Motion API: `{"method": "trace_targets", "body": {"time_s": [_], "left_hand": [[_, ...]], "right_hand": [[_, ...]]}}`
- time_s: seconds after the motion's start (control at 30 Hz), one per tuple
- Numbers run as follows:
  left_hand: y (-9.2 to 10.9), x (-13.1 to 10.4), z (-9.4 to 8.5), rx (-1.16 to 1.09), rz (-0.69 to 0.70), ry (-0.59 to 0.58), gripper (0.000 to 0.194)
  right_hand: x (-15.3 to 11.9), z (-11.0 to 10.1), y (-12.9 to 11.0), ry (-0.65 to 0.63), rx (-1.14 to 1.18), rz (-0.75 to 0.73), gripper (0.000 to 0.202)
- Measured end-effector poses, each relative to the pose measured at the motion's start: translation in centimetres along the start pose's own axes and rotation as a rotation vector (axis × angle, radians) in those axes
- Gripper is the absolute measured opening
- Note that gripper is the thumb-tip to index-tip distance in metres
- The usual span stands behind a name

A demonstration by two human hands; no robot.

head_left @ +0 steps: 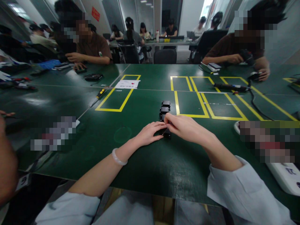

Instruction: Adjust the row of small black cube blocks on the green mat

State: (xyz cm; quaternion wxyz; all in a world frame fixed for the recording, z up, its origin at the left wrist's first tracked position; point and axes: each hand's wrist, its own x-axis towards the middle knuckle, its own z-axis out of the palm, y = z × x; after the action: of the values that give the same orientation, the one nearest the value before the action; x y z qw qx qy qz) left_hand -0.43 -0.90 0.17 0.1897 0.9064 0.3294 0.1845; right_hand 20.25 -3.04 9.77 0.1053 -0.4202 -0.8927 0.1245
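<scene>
Several small black blocks (165, 109) stand in a short column on the green table (140, 162), running away from me. My left hand (150, 133) reaches in from the left, its fingertips against the nearer blocks, thumb and fingers apart around their side. From the right comes my right hand (181, 126), thumb and index finger pinched together over the same blocks. A thin, light-coloured line shows just below that pinch; what the fingers hold is too small to name. Both hands partly hide the nearer blocks.
Yellow tape rectangles (177, 103) mark the table beyond. A white paper (127, 84) and a yellow-black screwdriver (100, 93) lie left. A black corded tool (231, 87) is at the right, near a white device (281, 178). People sit across and at my left.
</scene>
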Motion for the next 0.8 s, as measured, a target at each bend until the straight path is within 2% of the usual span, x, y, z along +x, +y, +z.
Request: {"method": "trace_targets", "body": {"time_s": [0.17,0.33,0.7,0.8], "left_hand": [[-0.02,0.01,0.06,0.0,-0.004,-0.003,0.041],[0.09,0.09,0.05,-0.009,-0.001,-0.001,0.039],[-0.02,0.02,0.1,0.0,-0.012,-0.006,0.043],[-0.03,0.01,0.09,-0.002,-0.004,-0.009,0.042]], "right_hand": [[0.0,0.01,-0.28,0.022,0.01,0.002,0.012],[0.27,0.33,-0.3,0.044,-0.064,0.045,0.023],[0.08,0.11,-0.23,0.027,-0.03,0.007,0.013],[0.21,0.27,-0.32,0.049,-0.045,0.036,0.018]]}}
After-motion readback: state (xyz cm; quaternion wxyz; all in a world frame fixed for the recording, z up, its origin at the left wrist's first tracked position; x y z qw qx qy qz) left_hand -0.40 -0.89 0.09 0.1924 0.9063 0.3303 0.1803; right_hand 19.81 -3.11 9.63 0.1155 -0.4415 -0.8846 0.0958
